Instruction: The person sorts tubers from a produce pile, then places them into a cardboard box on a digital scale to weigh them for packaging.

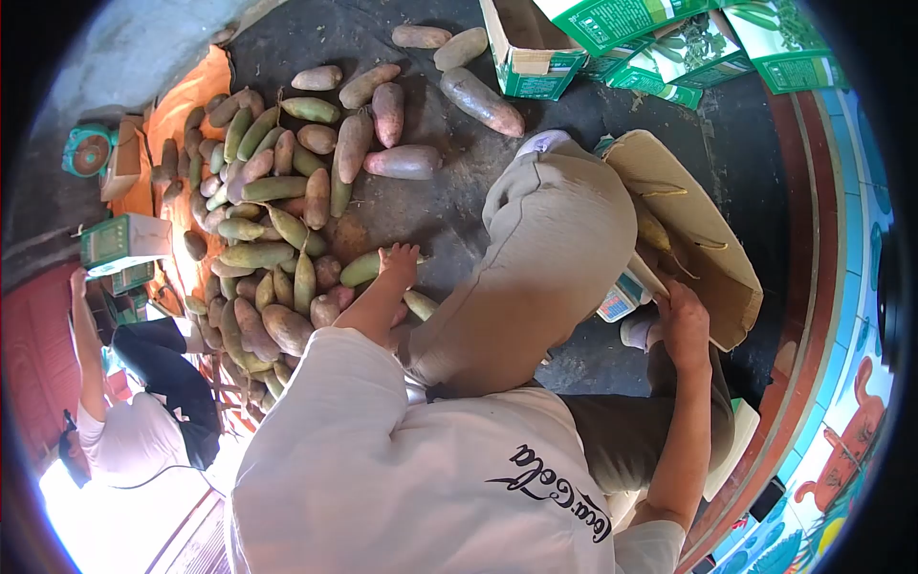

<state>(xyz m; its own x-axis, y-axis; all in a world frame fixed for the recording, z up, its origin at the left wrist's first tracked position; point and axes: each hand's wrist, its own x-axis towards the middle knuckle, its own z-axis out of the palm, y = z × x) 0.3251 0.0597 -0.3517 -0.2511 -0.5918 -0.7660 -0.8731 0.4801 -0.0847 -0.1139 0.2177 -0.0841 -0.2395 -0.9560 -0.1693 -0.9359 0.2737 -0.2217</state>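
On left-side flooring (459, 196), a likely firm gourd (358, 271), graspable mid-length, is being covered by the left hand (400, 260), grip unclear; a carton (734, 287) is being gripped by the right hand (685, 316).

A heap of gourds (273, 188) lies on the floor (459, 215) to the person's left, its far-left side on a sheet (199, 81). A few loose gourds (481, 100) lie farther forward, beyond the person's bent leg (559, 258). The left hand (400, 263) is at the heap's right edge, just beside one gourd (360, 270). Right of the leg stands an open carton (722, 239) with a gourd (653, 230) inside (partly hidden by the knee); the right hand (685, 320) is at its near edge. Ahead on the right, several boxes (688, 48) sit together. Behind the heap, at left, is another person (134, 435), one hand near a box (143, 236).
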